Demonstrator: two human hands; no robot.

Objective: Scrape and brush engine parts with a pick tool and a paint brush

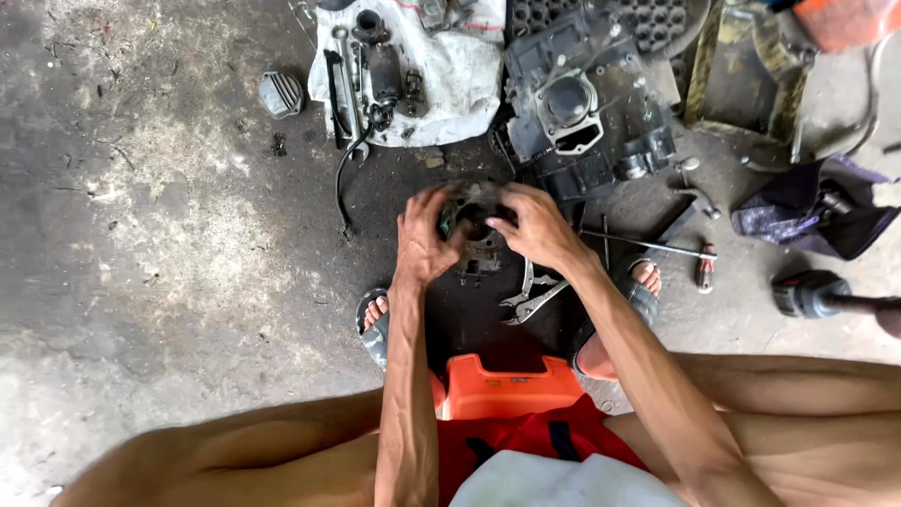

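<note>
Both my hands grip a dark round metal engine part (479,235) that rests on the concrete floor between my feet. My left hand (422,237) wraps its left side, fingers curled over the rim. My right hand (537,225) covers its right side, fingers over the top. Most of the part is hidden under my hands. Just below it lie silver pliers (531,299).
A dark engine block (582,103) lies ahead to the right. A white cloth (441,75) with tools and small parts lies ahead. An orange stool (507,387) is under me. A metal rod (648,244), a purple cloth (807,221) and a grey cap (281,94) lie around.
</note>
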